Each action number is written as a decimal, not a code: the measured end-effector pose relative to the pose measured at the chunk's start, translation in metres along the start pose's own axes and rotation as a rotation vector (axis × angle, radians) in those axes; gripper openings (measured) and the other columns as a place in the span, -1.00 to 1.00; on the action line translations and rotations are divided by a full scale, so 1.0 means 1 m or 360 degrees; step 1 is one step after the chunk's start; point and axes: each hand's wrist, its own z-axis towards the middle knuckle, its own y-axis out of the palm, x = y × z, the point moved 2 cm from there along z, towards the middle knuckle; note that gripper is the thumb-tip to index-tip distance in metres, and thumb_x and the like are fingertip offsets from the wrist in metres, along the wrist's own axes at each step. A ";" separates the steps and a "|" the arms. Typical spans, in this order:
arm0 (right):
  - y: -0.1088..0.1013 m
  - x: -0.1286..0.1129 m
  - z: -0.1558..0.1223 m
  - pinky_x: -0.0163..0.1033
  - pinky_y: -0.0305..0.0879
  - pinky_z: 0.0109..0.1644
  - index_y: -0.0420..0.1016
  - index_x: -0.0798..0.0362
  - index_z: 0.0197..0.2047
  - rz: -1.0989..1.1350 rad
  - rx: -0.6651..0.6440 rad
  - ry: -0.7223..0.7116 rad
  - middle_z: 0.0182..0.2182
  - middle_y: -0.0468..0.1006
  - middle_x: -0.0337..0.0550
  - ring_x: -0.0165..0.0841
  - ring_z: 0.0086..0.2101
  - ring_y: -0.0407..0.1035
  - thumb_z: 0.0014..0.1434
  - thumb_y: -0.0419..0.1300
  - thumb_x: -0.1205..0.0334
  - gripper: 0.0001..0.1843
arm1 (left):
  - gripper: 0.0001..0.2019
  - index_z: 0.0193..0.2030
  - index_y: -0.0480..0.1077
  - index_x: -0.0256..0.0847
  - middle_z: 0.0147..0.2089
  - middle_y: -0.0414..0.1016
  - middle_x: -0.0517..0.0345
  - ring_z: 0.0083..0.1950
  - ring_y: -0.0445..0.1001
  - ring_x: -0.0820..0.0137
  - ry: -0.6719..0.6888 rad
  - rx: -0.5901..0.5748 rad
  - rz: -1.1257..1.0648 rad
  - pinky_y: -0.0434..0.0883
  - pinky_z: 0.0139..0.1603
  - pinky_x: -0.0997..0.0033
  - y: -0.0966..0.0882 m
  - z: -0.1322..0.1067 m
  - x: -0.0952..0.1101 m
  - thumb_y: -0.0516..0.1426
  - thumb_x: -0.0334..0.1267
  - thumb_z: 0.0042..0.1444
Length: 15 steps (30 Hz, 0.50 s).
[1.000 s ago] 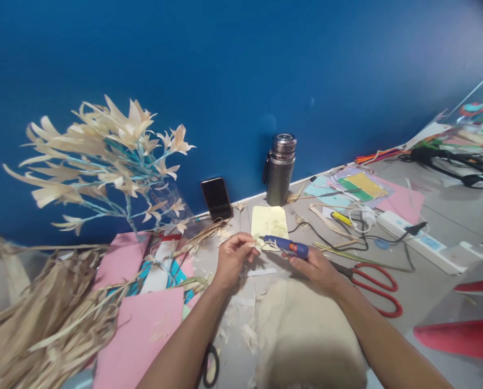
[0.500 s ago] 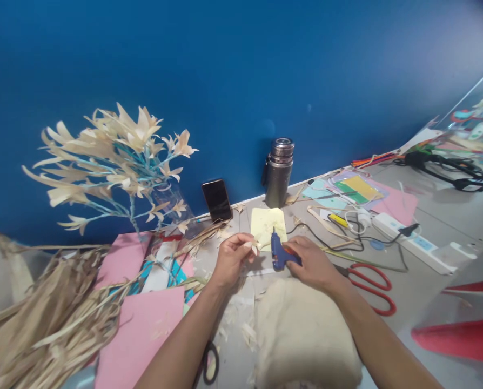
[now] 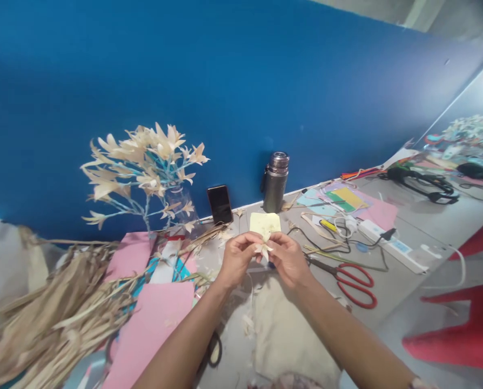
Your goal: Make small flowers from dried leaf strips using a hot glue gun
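Note:
My left hand and my right hand meet over the middle of the table, both pinching a small pale straw flower between their fingertips. A yellow paper sheet lies just behind the flower. The blue glue gun is hidden behind my right hand. To the left stands a blue-stemmed branch with several cream straw flowers. A cream cloth covers my lap below the hands.
Red-handled scissors lie right of my right hand. A steel flask and a black phone stand against the blue wall. Dried straw and pink paper lie on the left, a white power strip with cables on the right.
My right hand set the blue glue gun down and came over to the flower, which both hands now pinch. The camera tilted upward.

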 end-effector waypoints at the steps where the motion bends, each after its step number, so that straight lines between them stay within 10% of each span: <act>1: 0.003 0.001 -0.001 -0.30 0.22 -0.47 0.48 0.06 -0.37 0.0053 -0.0007 0.0010 -0.53 0.49 -0.27 -0.41 -0.55 0.35 -0.15 0.49 0.08 -0.64 | -0.77 -0.42 0.52 -0.29 -0.27 0.49 0.10 -0.50 0.39 0.53 0.0018 -0.0002 0.0042 0.34 -0.50 0.49 0.000 -0.001 0.003 0.37 -0.16 -0.04; 9: 0.010 -0.012 -0.009 -0.28 0.28 -0.42 0.40 0.02 -0.35 -0.0043 -0.0113 -0.0192 -0.48 0.44 -0.30 -0.42 -0.52 0.33 0.03 0.39 -0.05 -0.64 | -0.79 -0.40 0.55 -0.28 -0.28 0.51 0.06 -0.47 0.41 0.48 0.0156 -0.0104 0.0197 0.38 -0.48 0.45 0.008 -0.006 0.022 0.34 -0.15 0.01; 15: -0.001 -0.051 -0.021 -0.32 0.22 -0.44 0.43 0.03 -0.31 -0.0824 -0.0150 -0.0492 -0.55 0.41 -0.29 -0.42 -0.53 0.28 0.22 0.23 -0.01 -0.73 | -0.81 -0.39 0.57 -0.27 -0.35 0.53 0.04 -0.45 0.40 0.45 0.0224 -0.0193 0.0369 0.38 -0.46 0.46 0.007 -0.009 0.044 0.31 -0.17 0.06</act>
